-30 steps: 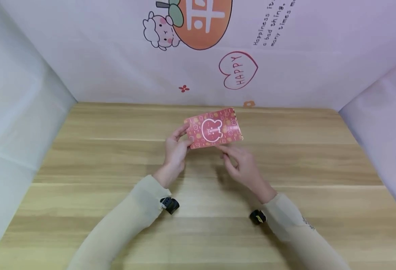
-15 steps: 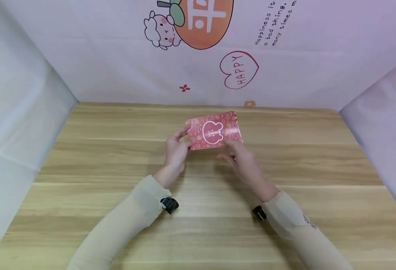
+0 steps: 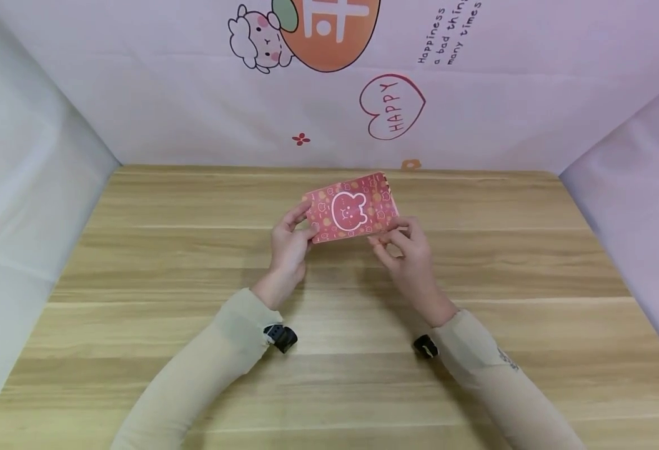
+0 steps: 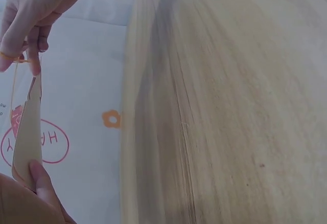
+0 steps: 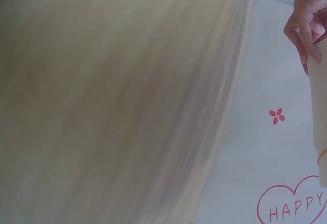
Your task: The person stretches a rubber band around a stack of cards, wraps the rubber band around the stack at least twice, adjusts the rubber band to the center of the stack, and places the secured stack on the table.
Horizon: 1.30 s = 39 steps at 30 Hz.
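Note:
A flat red card (image 3: 348,211) printed with a white-outlined bear face is held above the table, tilted. My left hand (image 3: 290,247) grips its left end, thumb on the printed side. At the lower right corner of the card is my right hand (image 3: 413,259), with bent fingers. In the left wrist view a thin orange band (image 4: 15,78) runs taut from the fingers of that hand, beside the card's plain tan side (image 4: 29,137). The right wrist view catches the orange band (image 5: 322,155) across the tan side's lower end. The far fingers of my left hand are hidden behind the card.
Below both hands lies a wood-grain table (image 3: 329,375). A white printed cloth (image 3: 194,106) rises at its back edge, with plain white cloth on either side. Each sleeve has a black wrist device, on the left (image 3: 281,337) and on the right (image 3: 426,346).
My right hand first touched the card's lower edge, then reached over its front, and is now at the lower right corner. The left hand keeps its grip. The head view has shifted slightly.

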Motion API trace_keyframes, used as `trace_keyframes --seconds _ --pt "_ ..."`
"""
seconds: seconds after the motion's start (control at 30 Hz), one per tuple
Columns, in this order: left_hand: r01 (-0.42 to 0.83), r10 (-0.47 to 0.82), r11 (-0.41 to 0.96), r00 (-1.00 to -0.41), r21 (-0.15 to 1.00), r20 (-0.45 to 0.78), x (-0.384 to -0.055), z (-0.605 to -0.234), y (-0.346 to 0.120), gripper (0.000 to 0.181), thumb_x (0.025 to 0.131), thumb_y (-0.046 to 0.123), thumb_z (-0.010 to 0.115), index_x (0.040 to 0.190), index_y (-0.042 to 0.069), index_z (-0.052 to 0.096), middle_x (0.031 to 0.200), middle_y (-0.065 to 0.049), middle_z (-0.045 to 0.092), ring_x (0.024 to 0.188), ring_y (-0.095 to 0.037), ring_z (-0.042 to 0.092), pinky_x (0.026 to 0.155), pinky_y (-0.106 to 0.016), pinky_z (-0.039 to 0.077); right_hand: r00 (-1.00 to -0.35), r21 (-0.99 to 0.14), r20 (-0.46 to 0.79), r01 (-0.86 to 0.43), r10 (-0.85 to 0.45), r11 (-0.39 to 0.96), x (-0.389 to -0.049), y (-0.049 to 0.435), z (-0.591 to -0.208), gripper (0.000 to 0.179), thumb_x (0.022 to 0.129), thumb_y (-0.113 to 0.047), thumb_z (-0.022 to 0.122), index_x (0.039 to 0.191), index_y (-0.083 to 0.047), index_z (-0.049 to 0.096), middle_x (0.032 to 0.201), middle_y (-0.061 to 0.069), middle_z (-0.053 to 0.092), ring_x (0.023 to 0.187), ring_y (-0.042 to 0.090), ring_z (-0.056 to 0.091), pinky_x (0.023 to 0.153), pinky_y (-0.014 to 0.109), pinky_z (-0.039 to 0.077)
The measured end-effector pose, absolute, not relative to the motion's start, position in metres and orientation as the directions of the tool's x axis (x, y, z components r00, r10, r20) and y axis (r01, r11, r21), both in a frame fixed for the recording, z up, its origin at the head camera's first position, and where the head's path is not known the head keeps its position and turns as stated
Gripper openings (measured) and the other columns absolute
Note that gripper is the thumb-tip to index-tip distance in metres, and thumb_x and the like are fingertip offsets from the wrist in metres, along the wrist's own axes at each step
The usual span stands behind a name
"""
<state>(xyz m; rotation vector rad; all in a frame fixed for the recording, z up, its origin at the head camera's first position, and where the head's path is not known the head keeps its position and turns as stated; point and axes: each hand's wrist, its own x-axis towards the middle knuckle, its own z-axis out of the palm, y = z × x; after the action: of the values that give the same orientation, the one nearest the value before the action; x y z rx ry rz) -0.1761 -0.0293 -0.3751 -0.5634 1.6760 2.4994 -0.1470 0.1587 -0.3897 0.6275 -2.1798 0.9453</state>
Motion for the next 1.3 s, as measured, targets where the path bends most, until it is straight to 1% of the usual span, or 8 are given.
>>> trace_keyframes --seconds 0.13,0.27,0.63,0.73,0.83,0.97,1.13,1.3 --pt "-0.257 -0.146 -0.407 -0.929 0.876 -0.340 -0.177 -0.373 -0.030 0.049 0.086 -0.011 0.053 0.127 0.015 0.059 0.118 -0.001 0.056 0.072 -0.005 0.054 0.055 -0.011 0.044 -0.689 -0.503 0.718 -0.613 -0.100 0.609 -0.148 0.159 -0.390 0.020 0.074 0.002 0.075 0.062 0.007 0.060 0.093 0.023 0.056 0.087 0.031 0.054 0.081 0.016 0.045" --pt "-0.255 -0.149 -0.411 -0.928 0.875 -0.341 -0.178 -0.372 -0.030 0.050 0.085 -0.011 0.054 0.127 0.015 0.059 0.119 -0.001 0.056 0.072 -0.006 0.054 0.054 -0.011 0.044 -0.682 -0.494 0.725 -0.607 -0.090 0.622 -0.148 0.160 -0.393 0.020 0.073 -0.001 0.075 0.060 0.008 0.063 0.091 0.023 0.057 0.090 0.035 0.046 0.076 0.022 0.035" --pt "-0.274 -0.138 -0.402 -0.925 0.874 -0.354 -0.177 -0.371 -0.029 0.049 0.085 -0.010 0.055 0.127 0.014 0.059 0.119 -0.002 0.057 0.074 -0.006 0.055 0.055 -0.012 0.045 -0.495 -0.437 0.869 -0.783 -0.018 0.441 -0.149 0.160 -0.396 0.034 0.086 -0.011 0.059 0.055 0.004 0.057 0.068 0.018 0.060 0.069 0.021 0.050 0.070 0.016 0.038" --pt "-0.269 -0.134 -0.407 -0.928 0.873 -0.349 -0.177 -0.371 -0.029 0.048 0.085 -0.011 0.055 0.127 0.014 0.059 0.118 -0.002 0.057 0.074 -0.006 0.055 0.056 -0.011 0.045 -0.555 -0.528 0.831 -0.771 0.030 0.356 -0.148 0.162 -0.396 0.028 0.083 -0.003 0.055 0.057 0.006 0.057 0.062 0.014 0.061 0.065 0.006 0.052 0.064 0.008 0.040" --pt "-0.253 -0.130 -0.412 -0.935 0.875 -0.331 -0.177 -0.372 -0.029 0.047 0.086 -0.009 0.054 0.127 0.014 0.059 0.118 -0.001 0.056 0.077 -0.007 0.055 0.058 -0.012 0.047 -0.697 -0.697 0.709 -0.670 0.105 0.255 -0.146 0.162 -0.392 0.029 0.087 0.000 0.051 0.059 0.009 0.055 0.061 -0.003 0.063 0.063 -0.004 0.054 0.058 0.008 0.044" --pt "-0.210 -0.123 -0.400 -0.952 0.892 -0.279 -0.178 -0.373 -0.030 0.046 0.088 -0.008 0.054 0.127 0.016 0.059 0.119 0.002 0.054 0.083 -0.009 0.055 0.061 -0.013 0.049 -0.863 -0.886 0.461 -0.435 0.206 0.159 -0.145 0.163 -0.385 0.038 0.094 -0.008 0.050 0.061 0.009 0.051 0.063 -0.016 0.062 0.058 0.000 0.056 0.053 0.013 0.045" --pt "-0.170 -0.113 -0.362 -0.968 0.917 -0.224 -0.179 -0.373 -0.036 0.046 0.089 -0.009 0.051 0.127 0.015 0.058 0.118 0.003 0.053 0.086 -0.010 0.057 0.063 -0.013 0.053 -0.936 -0.949 0.280 -0.237 0.213 0.206 -0.149 0.167 -0.381 0.041 0.096 -0.021 0.054 0.063 0.003 0.057 0.058 -0.013 0.061 0.056 0.011 0.052 0.050 0.017 0.040" --pt "-0.146 -0.096 -0.309 -0.978 0.940 -0.184 -0.181 -0.374 -0.040 0.045 0.089 -0.008 0.052 0.127 0.014 0.058 0.122 0.001 0.055 0.081 -0.008 0.056 0.062 -0.013 0.053 -0.983 -0.968 0.111 -0.073 0.149 0.241 -0.151 0.175 -0.376 0.038 0.094 -0.033 0.056 0.062 -0.012 0.061 0.054 -0.012 0.057 0.053 0.007 0.048 0.049 0.018 0.042"
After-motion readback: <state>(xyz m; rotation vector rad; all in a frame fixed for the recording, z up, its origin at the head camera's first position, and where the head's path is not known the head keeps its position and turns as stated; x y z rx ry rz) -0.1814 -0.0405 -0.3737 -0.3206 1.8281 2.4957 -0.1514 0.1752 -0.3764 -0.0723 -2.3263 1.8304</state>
